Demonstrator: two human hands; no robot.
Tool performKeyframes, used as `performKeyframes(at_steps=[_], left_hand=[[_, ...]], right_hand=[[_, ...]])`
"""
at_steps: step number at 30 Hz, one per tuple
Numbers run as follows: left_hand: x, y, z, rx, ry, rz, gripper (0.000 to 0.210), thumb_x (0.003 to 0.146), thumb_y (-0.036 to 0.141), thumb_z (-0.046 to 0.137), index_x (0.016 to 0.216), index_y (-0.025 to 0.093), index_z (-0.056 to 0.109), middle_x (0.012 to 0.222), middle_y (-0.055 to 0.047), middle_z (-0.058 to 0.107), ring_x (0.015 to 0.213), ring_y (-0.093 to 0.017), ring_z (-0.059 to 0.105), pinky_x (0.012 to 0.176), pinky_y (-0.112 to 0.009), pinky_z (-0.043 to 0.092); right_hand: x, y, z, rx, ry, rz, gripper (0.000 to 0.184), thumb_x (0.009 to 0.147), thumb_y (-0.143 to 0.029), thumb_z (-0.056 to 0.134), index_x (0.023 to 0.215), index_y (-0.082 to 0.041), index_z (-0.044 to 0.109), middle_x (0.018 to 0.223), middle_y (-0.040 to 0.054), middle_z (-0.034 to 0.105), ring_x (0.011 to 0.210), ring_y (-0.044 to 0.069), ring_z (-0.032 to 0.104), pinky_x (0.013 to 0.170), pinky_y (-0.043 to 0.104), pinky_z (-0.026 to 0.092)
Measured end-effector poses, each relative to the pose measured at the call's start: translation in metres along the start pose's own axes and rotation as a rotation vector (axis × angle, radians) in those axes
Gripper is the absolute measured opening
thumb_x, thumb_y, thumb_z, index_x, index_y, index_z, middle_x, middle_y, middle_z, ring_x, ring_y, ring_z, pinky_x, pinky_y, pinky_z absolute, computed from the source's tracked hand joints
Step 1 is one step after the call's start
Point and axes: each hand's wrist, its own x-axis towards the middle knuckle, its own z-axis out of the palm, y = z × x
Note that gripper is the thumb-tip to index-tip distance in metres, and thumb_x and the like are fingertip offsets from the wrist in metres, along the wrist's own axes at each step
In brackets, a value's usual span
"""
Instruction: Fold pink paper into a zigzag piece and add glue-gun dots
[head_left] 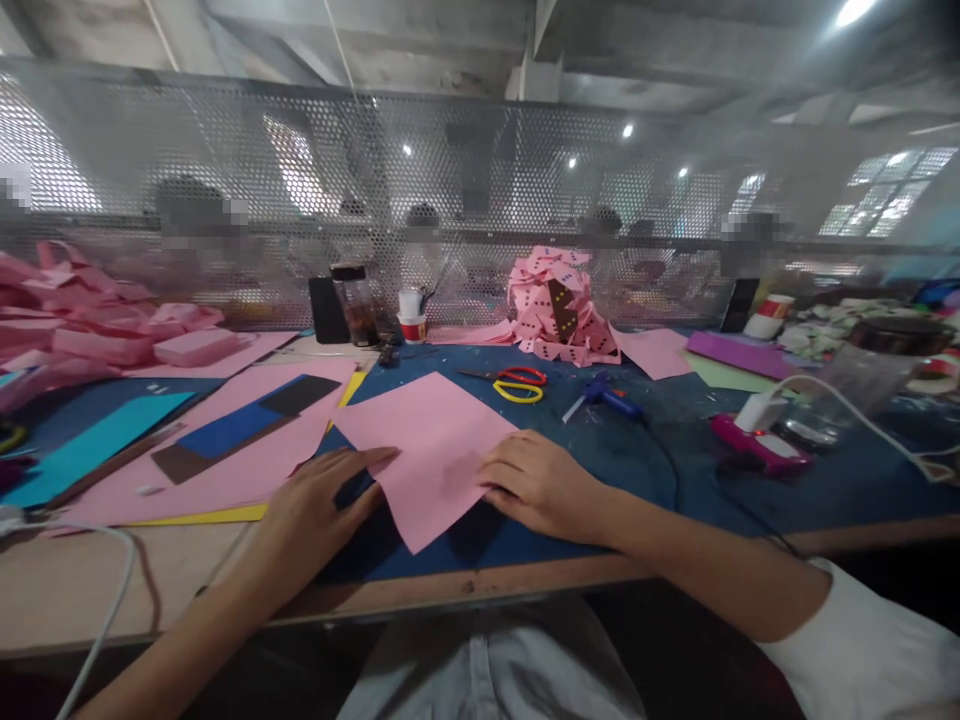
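A square sheet of pink paper [435,450] lies turned cornerwise over the blue mat, its near corner pointing at me. My left hand [330,495] grips its left edge, with thumb and fingers on either side of the paper. On the right edge, my right hand [536,480] pinches the sheet with bent fingers. Beyond the paper rest scissors [519,385] with one red and one yellow handle loop. To their right is a blue glue gun [607,397] with a dark cord.
Pink sheets [300,440] with blue, black and brown strips lie left, near a turquoise strip [105,445]. Folded pink pieces [82,320] pile at far left. A dotted pink paper heap [559,310], a jar [356,305] and a pink power strip [761,443] stand behind and right.
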Motion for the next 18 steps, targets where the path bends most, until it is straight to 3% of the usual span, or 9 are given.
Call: performKeyframes(at_steps=[7, 9, 12, 14, 16, 18], left_hand=[[-0.006, 0.007, -0.003, 0.311, 0.102, 0.078, 0.038, 0.091, 0.039, 0.052, 0.126, 0.027, 0.063, 0.099, -0.010, 0.065, 0.096, -0.032, 0.059, 0.088, -0.049, 0.047], [-0.006, 0.008, -0.004, 0.323, 0.138, 0.096, 0.037, 0.090, 0.040, 0.054, 0.124, 0.028, 0.065, 0.101, -0.011, 0.062, 0.098, -0.033, 0.058, 0.089, -0.050, 0.047], [-0.005, 0.010, -0.005, 0.151, 0.184, 0.175, 0.036, 0.087, 0.045, 0.061, 0.119, 0.030, 0.066, 0.123, -0.010, 0.058, 0.114, -0.033, 0.055, 0.099, -0.049, 0.044], [-0.003, 0.014, -0.005, -0.008, 0.155, 0.216, 0.034, 0.085, 0.046, 0.063, 0.116, 0.032, 0.065, 0.131, -0.006, 0.058, 0.121, -0.030, 0.053, 0.105, -0.045, 0.042], [-0.001, 0.020, -0.005, -0.114, 0.117, 0.185, 0.027, 0.086, 0.046, 0.062, 0.109, 0.031, 0.066, 0.123, -0.003, 0.065, 0.117, -0.027, 0.058, 0.103, -0.041, 0.043], [0.005, 0.024, -0.006, -0.155, 0.080, 0.084, 0.023, 0.088, 0.048, 0.057, 0.098, 0.029, 0.067, 0.105, -0.001, 0.073, 0.101, -0.025, 0.066, 0.091, -0.036, 0.049]], right_hand=[[-0.003, 0.003, -0.003, -0.001, 0.019, 0.043, 0.020, 0.100, -0.024, 0.045, 0.101, -0.018, 0.064, 0.097, 0.0078, 0.070, 0.094, 0.020, 0.063, 0.088, 0.036, 0.045], [-0.003, 0.004, -0.003, 0.015, 0.022, 0.071, 0.020, 0.100, -0.025, 0.046, 0.099, -0.017, 0.064, 0.095, 0.0071, 0.071, 0.092, 0.020, 0.064, 0.085, 0.034, 0.045], [-0.005, 0.006, -0.001, 0.063, 0.037, 0.130, 0.018, 0.098, -0.025, 0.048, 0.098, -0.018, 0.065, 0.093, 0.0056, 0.071, 0.088, 0.019, 0.065, 0.081, 0.032, 0.046], [-0.005, 0.007, 0.001, 0.104, 0.054, 0.172, 0.016, 0.097, -0.025, 0.050, 0.098, -0.019, 0.065, 0.093, 0.0047, 0.072, 0.087, 0.018, 0.065, 0.079, 0.030, 0.046], [-0.004, 0.008, 0.002, 0.147, 0.073, 0.215, 0.015, 0.096, -0.025, 0.052, 0.099, -0.020, 0.066, 0.094, 0.0042, 0.072, 0.086, 0.017, 0.065, 0.079, 0.029, 0.046], [-0.003, 0.010, 0.001, 0.194, 0.076, 0.265, 0.015, 0.096, -0.025, 0.053, 0.100, -0.020, 0.066, 0.096, 0.0037, 0.072, 0.088, 0.016, 0.065, 0.079, 0.027, 0.046]])
